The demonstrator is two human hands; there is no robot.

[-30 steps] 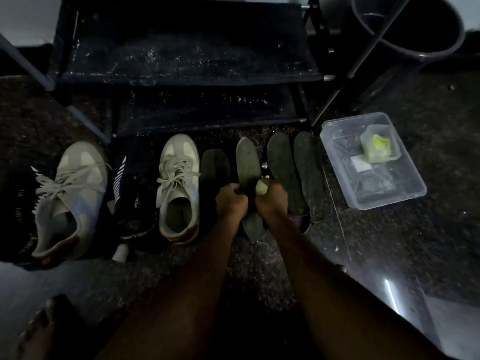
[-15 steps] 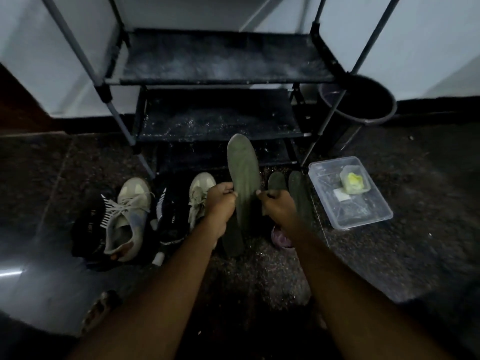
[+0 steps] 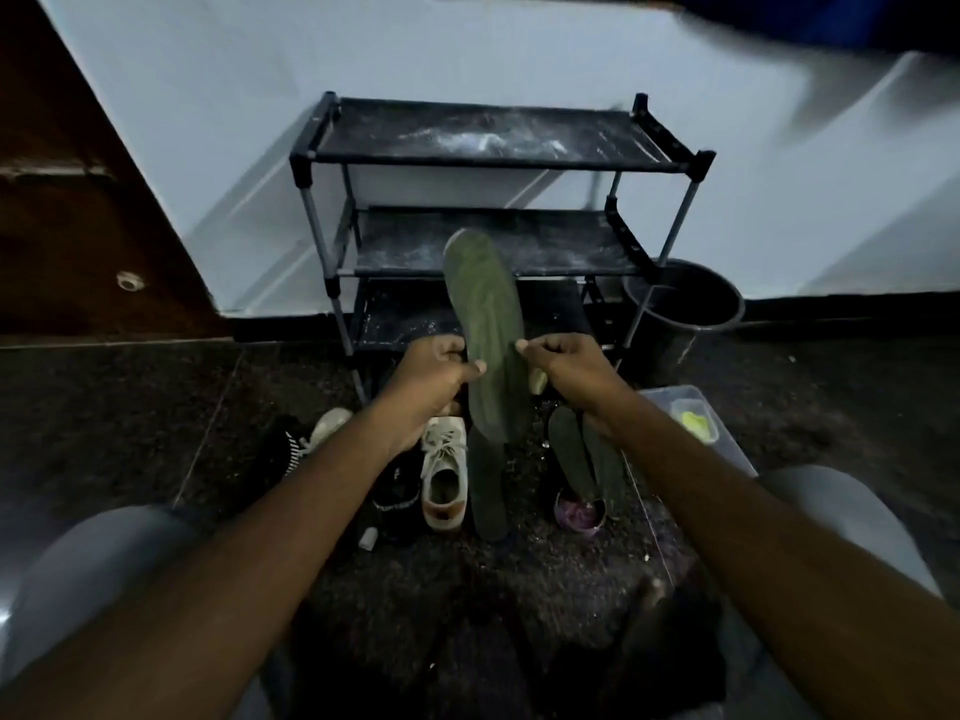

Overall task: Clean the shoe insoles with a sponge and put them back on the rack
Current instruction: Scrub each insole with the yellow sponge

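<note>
Insole [image 3: 483, 324]: long, olive-green and faintly ribbed. It stands nearly upright in the air between the two grips, in front of the middle shelf of the rack [image 3: 498, 153]. Its rounded toe rises above the grips and leans slightly left, and its heel hangs just below them. The rack, beyond both grips, is black with three shelves streaked with white dust. Below the left grip [image 3: 434, 379] a second insole [image 3: 487, 491] lies flat on the floor, just beside a pale sneaker [image 3: 442, 475]. Below the right grip [image 3: 569, 368] a pair of insoles [image 3: 571, 454] lies side by side.

The right forearm covers much of the clear container [image 3: 730, 452] to that grip's right. The heels of the pair overlap a purplish object [image 3: 579, 514] too dim to identify. The black shoe [image 3: 397, 491] left of the sneaker melts into the dark floor. Only a yellowish corner of the sponge [image 3: 537, 380] shows, under the right grip.

The left grip is clenched on the held insole's left edge, thumb laid across its face. The right grip pinches the right edge between thumb and forefinger, with its other fingers curled and the sponge tucked beneath them.
</note>
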